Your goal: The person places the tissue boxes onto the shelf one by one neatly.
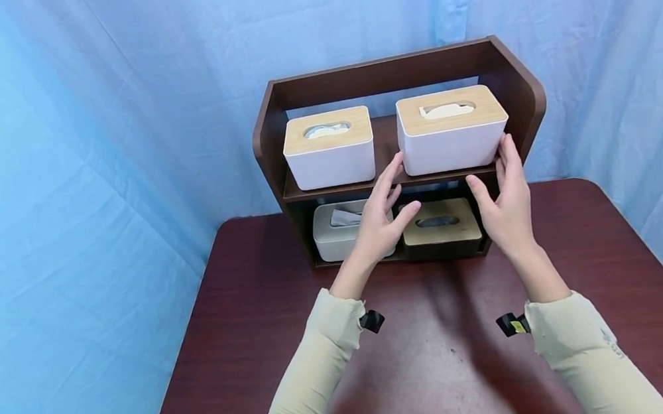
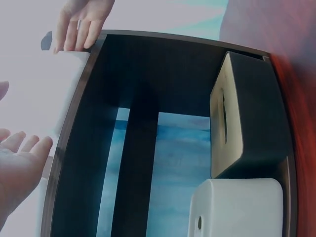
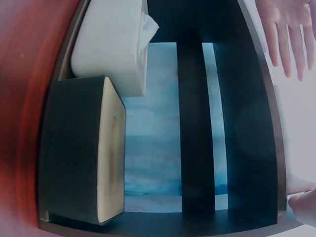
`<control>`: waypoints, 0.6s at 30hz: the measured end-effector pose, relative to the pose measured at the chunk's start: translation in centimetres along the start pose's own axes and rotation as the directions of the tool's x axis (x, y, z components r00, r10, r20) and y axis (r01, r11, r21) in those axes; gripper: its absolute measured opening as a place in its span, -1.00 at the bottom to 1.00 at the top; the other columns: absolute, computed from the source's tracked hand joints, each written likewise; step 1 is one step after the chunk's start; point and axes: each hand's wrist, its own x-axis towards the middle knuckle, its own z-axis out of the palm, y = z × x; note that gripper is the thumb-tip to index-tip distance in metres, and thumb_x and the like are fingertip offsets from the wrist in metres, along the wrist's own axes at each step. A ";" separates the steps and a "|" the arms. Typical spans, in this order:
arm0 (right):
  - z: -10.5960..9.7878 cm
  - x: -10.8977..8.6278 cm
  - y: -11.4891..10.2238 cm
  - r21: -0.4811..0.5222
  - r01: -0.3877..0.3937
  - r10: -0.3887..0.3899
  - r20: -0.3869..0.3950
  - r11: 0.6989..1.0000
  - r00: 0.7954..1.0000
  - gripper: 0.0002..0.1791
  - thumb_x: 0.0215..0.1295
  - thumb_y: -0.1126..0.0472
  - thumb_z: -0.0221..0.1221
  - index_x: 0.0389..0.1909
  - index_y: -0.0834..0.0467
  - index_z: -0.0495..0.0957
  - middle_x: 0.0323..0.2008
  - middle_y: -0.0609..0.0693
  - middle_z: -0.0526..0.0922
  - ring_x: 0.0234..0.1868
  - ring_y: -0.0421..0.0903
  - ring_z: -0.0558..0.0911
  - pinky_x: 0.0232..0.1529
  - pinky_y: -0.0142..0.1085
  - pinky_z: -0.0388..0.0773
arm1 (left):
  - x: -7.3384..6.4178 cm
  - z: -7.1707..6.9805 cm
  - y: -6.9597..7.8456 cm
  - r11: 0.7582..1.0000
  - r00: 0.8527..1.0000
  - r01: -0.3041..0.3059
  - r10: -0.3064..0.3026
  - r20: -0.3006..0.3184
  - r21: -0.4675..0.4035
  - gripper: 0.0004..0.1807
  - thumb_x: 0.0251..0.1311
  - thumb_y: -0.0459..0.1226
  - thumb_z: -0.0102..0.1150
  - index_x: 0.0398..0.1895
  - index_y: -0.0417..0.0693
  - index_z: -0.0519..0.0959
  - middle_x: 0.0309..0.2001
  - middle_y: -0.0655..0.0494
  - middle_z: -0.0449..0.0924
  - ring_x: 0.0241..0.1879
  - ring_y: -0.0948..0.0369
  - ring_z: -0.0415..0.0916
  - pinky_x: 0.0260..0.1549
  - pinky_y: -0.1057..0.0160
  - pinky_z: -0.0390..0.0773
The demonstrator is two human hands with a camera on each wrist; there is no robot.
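On the upper shelf's right side sits a white tissue box (image 1: 454, 147) with a light wooden lid and white tissue in its slot. My left hand (image 1: 376, 224) is at its lower left corner, fingers extended and thumb apart. My right hand (image 1: 510, 206) is at the opposite lower corner, fingertips right by the side wall and thumb spread below. Neither hand's fingers curl round the box. In the left wrist view, the left hand (image 2: 22, 165) and right hand (image 2: 86, 22) flank the pale box (image 2: 37, 94), which looks washed out there.
A second wooden-lidded white tissue box (image 1: 332, 163) stands left on the upper shelf of the dark brown rack (image 1: 381, 72). Below are a white tissue box (image 1: 334, 233) and a black one with a wooden lid (image 1: 442, 233). The rack stands on a reddish table (image 1: 249, 348) before blue curtains (image 1: 175, 82).
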 end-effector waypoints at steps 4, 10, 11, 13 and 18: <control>-0.5 -1.1 0.1 -0.026 0.001 -0.001 0.011 1.000 1.000 -0.19 0.37 0.46 0.12 0.53 0.39 -0.08 0.56 0.21 0.08 0.58 0.06 0.10 0.57 -0.20 0.10 | -1.0 -0.4 0.1 1.000 1.000 0.004 -0.004 -0.006 -0.020 -0.25 0.35 -0.50 0.05 0.54 -0.37 -0.02 0.55 -0.27 0.01 0.51 -0.18 0.06 0.45 -0.13 0.23; -1.4 -2.3 1.6 -0.041 0.044 -0.043 0.018 0.998 0.999 -0.21 0.32 0.54 0.12 0.52 0.39 0.00 0.52 0.25 0.18 0.55 0.08 0.18 0.53 -0.35 0.17 | -3.0 -1.3 0.2 1.000 1.000 0.014 -0.014 -0.024 -0.024 -0.24 0.33 -0.54 0.06 0.53 -0.41 -0.03 0.54 -0.32 0.03 0.51 -0.20 0.07 0.43 -0.17 0.24; -1.6 -2.5 2.0 -0.044 0.056 -0.055 0.017 0.997 0.998 -0.21 0.31 0.56 0.13 0.51 0.39 0.03 0.51 0.26 0.20 0.54 0.07 0.20 0.51 -0.38 0.18 | -3.4 -1.5 -0.1 1.000 0.999 0.013 -0.014 -0.032 -0.024 -0.23 0.33 -0.54 0.06 0.54 -0.38 -0.03 0.54 -0.29 0.04 0.51 -0.17 0.07 0.43 -0.17 0.24; -2.0 -2.8 2.9 -0.051 0.079 -0.078 0.009 0.996 0.997 -0.21 0.27 0.59 0.14 0.50 0.38 0.08 0.48 0.27 0.26 0.52 0.03 0.25 0.48 -0.44 0.21 | -4.2 -2.0 -0.9 1.000 0.998 0.020 -0.020 -0.052 -0.012 -0.21 0.33 -0.53 0.06 0.56 -0.29 -0.03 0.55 -0.19 0.07 0.53 -0.08 0.09 0.43 -0.14 0.26; -3.1 -3.3 4.3 -0.083 0.111 -0.113 -0.023 0.990 0.993 -0.23 0.21 0.64 0.15 0.46 0.37 0.17 0.42 0.29 0.35 0.47 -0.13 0.34 0.43 -0.49 0.27 | -6.8 -3.7 -2.5 0.999 0.993 0.027 -0.024 -0.116 0.023 -0.19 0.34 -0.53 0.06 0.59 -0.13 -0.01 0.55 -0.01 0.17 0.53 0.09 0.13 0.44 -0.10 0.27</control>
